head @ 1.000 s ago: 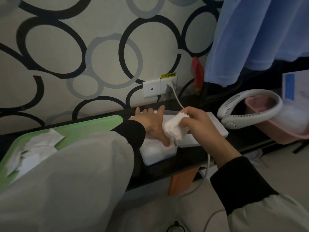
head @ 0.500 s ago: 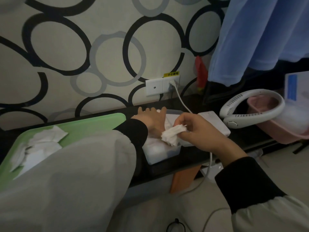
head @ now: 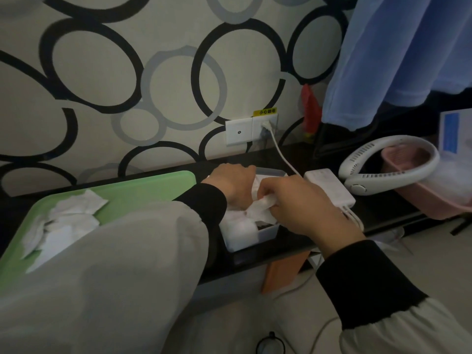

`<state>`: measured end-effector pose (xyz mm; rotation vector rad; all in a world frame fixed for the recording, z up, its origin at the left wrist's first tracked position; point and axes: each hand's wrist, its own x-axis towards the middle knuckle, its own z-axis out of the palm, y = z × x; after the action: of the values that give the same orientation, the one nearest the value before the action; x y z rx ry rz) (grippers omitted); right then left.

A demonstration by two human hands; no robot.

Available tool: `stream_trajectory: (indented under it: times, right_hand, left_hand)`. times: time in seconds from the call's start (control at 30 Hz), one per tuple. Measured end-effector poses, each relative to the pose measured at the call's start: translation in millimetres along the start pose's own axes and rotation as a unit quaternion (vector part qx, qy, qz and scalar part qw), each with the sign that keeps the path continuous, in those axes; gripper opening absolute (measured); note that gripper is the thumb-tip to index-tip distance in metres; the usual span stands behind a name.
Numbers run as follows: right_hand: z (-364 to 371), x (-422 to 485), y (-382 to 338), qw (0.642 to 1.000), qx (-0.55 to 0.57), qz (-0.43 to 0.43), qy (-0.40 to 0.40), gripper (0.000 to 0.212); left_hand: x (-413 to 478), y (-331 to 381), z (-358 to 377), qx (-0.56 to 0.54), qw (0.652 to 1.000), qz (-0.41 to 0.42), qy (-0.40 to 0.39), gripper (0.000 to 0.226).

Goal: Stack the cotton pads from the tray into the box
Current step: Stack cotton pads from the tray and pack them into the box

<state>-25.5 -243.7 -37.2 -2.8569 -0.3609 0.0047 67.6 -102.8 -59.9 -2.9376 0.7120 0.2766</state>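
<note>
A green tray (head: 132,190) lies on the black shelf at the left with several white cotton pads (head: 74,213) on it, partly hidden by my grey sleeve. Right of it stands a clear box (head: 267,232) with white pads stacked inside. My left hand (head: 233,183) reaches into the box with curled fingers resting on the pads there. My right hand (head: 304,203) pinches a white cotton pad (head: 260,209) and holds it down inside the box, over the stack.
A white power adapter (head: 329,187) with cables lies right of the box, its cord plugged into the wall socket (head: 265,126). A white neck fan (head: 390,167) rests on a pink basin (head: 434,200) at the far right. Blue cloth (head: 408,52) hangs above.
My right hand has carried the cotton pad down and to the left into the box. My left hand's fingers have curled over the stacked pads.
</note>
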Motion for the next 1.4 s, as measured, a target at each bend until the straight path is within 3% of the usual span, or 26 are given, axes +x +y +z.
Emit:
stream_trajectory:
  times: [0.1,0.37,0.9,1.1,1.2,1.4]
  right_hand:
    - [-3,-1,-4,1.0,-0.007,0.006,0.005,0.029]
    - [2,3,-11,0.994,-0.057,0.042,-0.086,0.04]
    - [14,3,-17,0.987,-0.096,0.076,-0.101,0.035]
    - [15,4,-30,0.985,-0.094,0.064,-0.131,0.045]
    - [11,3,-22,0.983,-0.052,0.041,-0.173,0.031]
    - [-1,-5,-2,0.978,0.074,0.035,-0.192,0.042]
  left_hand:
    - [0,-3,3,-0.016,1.0,-0.001,-0.011,0.085]
    - [2,-13,17,-0.075,0.997,-0.001,-0.021,0.112]
    - [-8,-10,9,-0.128,0.992,-0.016,0.005,0.099]
    - [-10,-11,9,-0.124,0.992,-0.011,0.001,0.101]
    - [-10,-12,11,-0.124,0.992,-0.009,0.004,0.104]
    - [-8,-14,15,-0.123,0.992,-0.004,0.013,0.101]
